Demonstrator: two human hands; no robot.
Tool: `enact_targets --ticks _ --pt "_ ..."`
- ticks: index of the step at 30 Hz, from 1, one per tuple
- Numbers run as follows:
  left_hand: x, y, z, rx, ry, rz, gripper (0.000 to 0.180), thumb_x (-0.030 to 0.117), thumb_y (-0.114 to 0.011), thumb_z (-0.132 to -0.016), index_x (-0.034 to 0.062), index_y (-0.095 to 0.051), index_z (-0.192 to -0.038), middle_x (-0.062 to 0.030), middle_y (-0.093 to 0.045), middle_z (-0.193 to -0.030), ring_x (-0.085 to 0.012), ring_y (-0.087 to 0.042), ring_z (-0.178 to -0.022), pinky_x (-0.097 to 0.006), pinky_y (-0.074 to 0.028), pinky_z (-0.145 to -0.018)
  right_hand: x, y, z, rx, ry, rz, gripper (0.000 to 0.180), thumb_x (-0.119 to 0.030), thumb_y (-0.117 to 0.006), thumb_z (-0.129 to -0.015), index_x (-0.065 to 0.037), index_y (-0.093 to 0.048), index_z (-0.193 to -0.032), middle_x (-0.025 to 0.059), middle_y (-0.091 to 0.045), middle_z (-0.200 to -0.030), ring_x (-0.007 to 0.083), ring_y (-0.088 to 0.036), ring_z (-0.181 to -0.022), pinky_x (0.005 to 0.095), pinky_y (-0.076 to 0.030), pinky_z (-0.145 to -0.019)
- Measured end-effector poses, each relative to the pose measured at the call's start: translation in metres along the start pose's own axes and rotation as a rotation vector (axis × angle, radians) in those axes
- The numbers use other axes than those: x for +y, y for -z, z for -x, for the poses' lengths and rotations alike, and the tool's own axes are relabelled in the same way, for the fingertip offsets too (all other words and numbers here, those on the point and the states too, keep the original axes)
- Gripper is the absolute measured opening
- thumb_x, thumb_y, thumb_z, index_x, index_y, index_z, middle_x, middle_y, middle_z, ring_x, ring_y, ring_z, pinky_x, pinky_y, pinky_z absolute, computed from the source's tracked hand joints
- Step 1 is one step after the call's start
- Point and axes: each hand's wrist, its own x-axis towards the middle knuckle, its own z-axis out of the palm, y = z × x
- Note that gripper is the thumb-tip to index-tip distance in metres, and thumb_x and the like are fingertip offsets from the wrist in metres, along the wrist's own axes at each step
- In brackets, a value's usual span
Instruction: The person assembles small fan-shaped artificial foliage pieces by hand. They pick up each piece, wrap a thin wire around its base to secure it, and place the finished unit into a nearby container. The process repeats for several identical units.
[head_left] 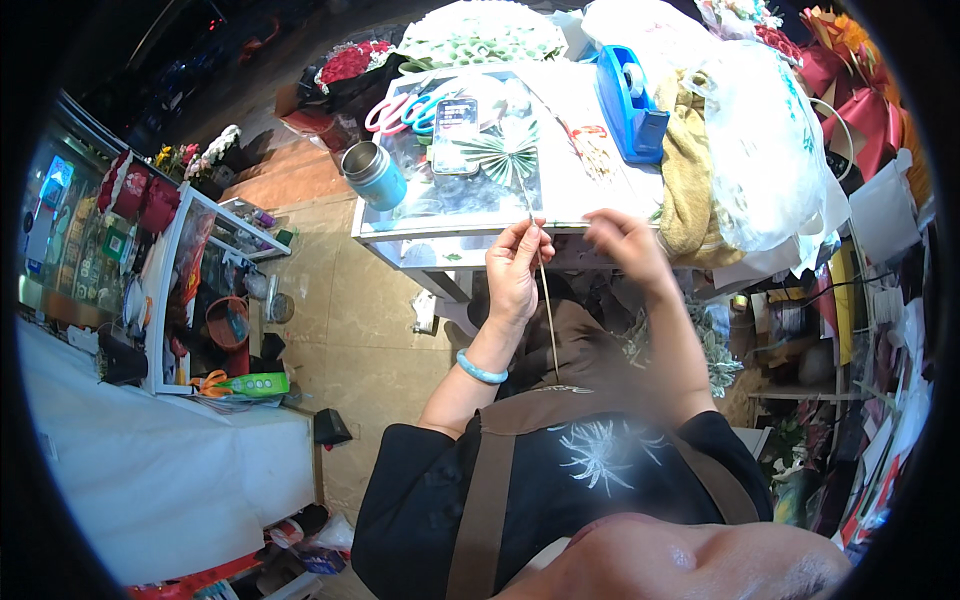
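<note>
My left hand (514, 268) pinches a thin wooden stick (547, 310) that runs down toward my lap. At the stick's top end a green folded paper fan (503, 150) lies on the white table (480, 222). My right hand (618, 245) is raised just to the right of the stick, fingers curled, blurred by motion; whether it holds something is unclear. A pale blue bangle (481, 370) circles my left wrist.
On the table lie a phone (456, 124), pink and blue scissors (405, 110), a blue tape dispenser (628, 90), a metal cup (373, 173), a yellow cloth (688, 180) and a white plastic bag (765, 140). Shelves of goods stand at left; flower wrapping piles at right.
</note>
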Motion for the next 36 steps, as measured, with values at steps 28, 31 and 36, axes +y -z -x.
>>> enact_targets --ticks 28,31,36 --pt "-0.005 -0.009 0.011 -0.058 0.085 -0.077 0.021 0.011 -0.058 -0.088 -0.0006 -0.061 -0.104 -0.0022 -0.06 -0.08 -0.0047 -0.048 -0.061 -0.015 -0.036 -0.05 -0.016 0.111 -0.122 0.463 0.273 -0.305 0.02 -0.014 -0.061 -0.085 -0.002 -0.064 -0.101 0.0023 -0.064 -0.094 0.0065 -0.058 -0.086 0.018 -0.041 -0.068" --pt "-0.008 -0.008 0.007 -0.075 0.072 -0.061 0.023 0.01 -0.056 -0.088 -0.0011 -0.059 -0.109 -0.0026 -0.06 -0.084 -0.0049 -0.049 -0.065 -0.016 -0.038 -0.053 -0.006 0.11 -0.109 0.428 0.399 -0.213 0.015 -0.01 -0.061 -0.085 0.0 -0.065 -0.095 0.0067 -0.05 -0.123 0.0115 -0.057 -0.094 0.0227 -0.043 -0.079" --pt "-0.008 -0.008 0.001 -0.101 0.038 -0.009 0.026 0.009 -0.052 -0.091 -0.0027 -0.056 -0.114 -0.0035 -0.058 -0.089 -0.0055 -0.047 -0.067 -0.016 -0.039 -0.056 0.025 0.105 -0.102 0.539 0.347 0.013 0.013 -0.01 -0.065 -0.081 0.003 -0.065 -0.078 0.0104 -0.051 -0.117 0.0125 -0.055 -0.091 0.0247 -0.042 -0.08"
